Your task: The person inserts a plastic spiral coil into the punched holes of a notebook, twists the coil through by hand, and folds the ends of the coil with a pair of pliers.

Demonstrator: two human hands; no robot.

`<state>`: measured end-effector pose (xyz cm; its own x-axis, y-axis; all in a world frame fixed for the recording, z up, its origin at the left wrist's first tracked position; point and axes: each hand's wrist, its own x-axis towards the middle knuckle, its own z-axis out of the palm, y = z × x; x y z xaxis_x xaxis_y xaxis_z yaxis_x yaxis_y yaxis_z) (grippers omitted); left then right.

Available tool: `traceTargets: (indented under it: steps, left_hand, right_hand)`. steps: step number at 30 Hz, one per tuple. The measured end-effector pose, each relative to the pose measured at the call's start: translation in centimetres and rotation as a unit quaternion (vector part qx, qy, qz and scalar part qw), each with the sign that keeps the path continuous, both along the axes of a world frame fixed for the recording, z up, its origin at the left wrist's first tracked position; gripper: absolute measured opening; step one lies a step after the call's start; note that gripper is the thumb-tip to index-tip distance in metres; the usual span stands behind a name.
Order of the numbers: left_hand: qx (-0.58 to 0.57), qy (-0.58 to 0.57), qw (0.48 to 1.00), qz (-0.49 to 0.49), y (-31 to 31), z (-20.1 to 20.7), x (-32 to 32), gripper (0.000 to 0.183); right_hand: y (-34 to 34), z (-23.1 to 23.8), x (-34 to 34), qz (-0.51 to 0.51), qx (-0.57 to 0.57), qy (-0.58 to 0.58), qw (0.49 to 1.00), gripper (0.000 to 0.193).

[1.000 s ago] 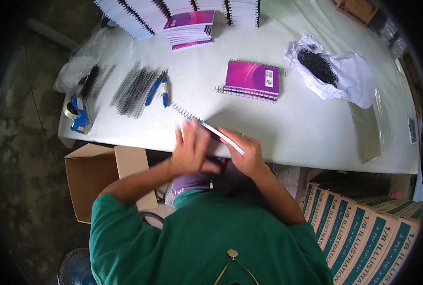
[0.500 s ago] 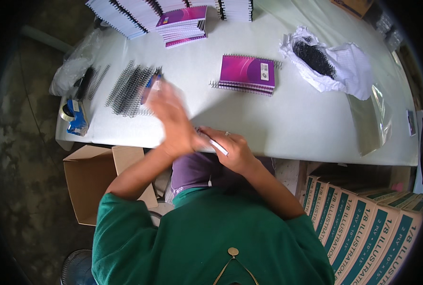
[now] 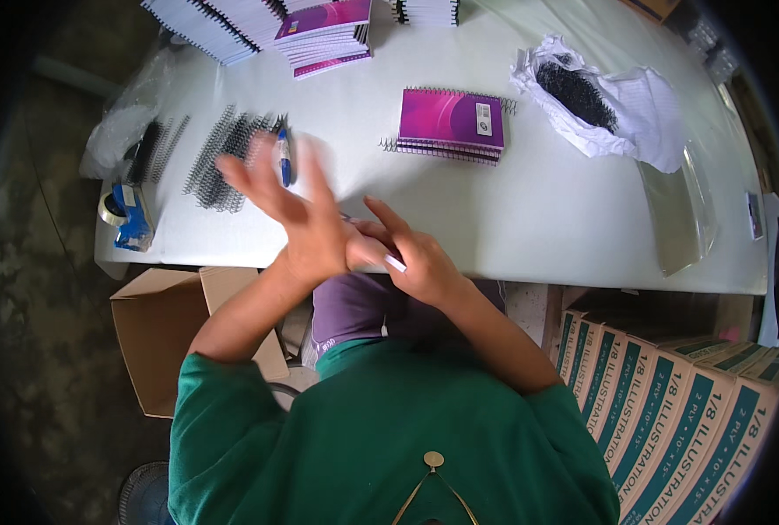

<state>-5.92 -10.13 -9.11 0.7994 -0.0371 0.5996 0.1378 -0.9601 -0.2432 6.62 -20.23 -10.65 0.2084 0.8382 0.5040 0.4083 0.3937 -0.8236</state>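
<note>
Holding hand: the right hand point(image 3: 424, 267) has its fingers wrapped around a thin booklet point(image 3: 396, 262) at the near edge of the table point(image 3: 538, 227). Only a white sliver shows, so no telling how its binding looks, tbh.
Other hand: the left hand point(image 3: 311, 223) is loose, fingers spread and pretty blurry, thumb side overlapping the right hand's fingers. Doesn't seem to be grasping anything; can't tell if the thumb touches the booklet.
Purple notebooks: the mid-table pile point(image 3: 449, 118) has coil ends poking out left and right. Probably coiled already, just with the ends not tidied yet.
Far stack: more purple covers point(image 3: 324, 15) at the far edge, left of the middle, beside white-paged books point(image 3: 201, 31). Could be the done ones, but the bindings are too small to be sure.
Loose coils: a grey heap point(image 3: 223, 166) on the left, plus black coils point(image 3: 578, 96) in white paper point(image 3: 656, 118) far right. Looks like plenty left to use.
Blue-handled tool: it point(image 3: 285, 164) lies just right of the grey heap, framed by the left fingers, apparently not held.
Progress: somewhere partway, by the look of it.
</note>
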Motion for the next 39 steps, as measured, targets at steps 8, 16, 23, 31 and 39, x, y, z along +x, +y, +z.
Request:
traceTargets:
  steps: [8, 16, 23, 31, 39]
  left_hand:
    - [-0.191, 0.026, 0.979, -0.067, -1.2, 3.3, 1.8, 0.064]
    - [-0.253, 0.159, 0.954, -0.040, 0.5, 9.4, 3.3, 0.028]
    - [-0.294, 0.194, 0.932, -0.085, 2.0, 9.3, 3.2, 0.026]
    - [-0.258, 0.269, 0.926, -0.053, 1.7, 10.1, 3.8, 0.029]
    - [-0.214, 0.119, 0.969, -0.013, -1.8, 2.3, 1.2, 0.074]
  right_hand:
    - [-0.2, 0.9, 1.0, -0.011, -0.039, 0.127, 0.991, 0.073]
    - [0.7, 0.2, 1.7, 0.039, -0.115, 0.141, 0.982, 0.028]
    - [0.9, 0.8, 1.4, -0.014, -0.054, 0.156, 0.986, 0.023]
    - [0.9, 0.3, 1.8, -0.005, -0.060, 0.102, 0.993, 0.028]
    - [0.6, 0.6, 1.9, 0.025, -0.123, 0.158, 0.979, 0.031]
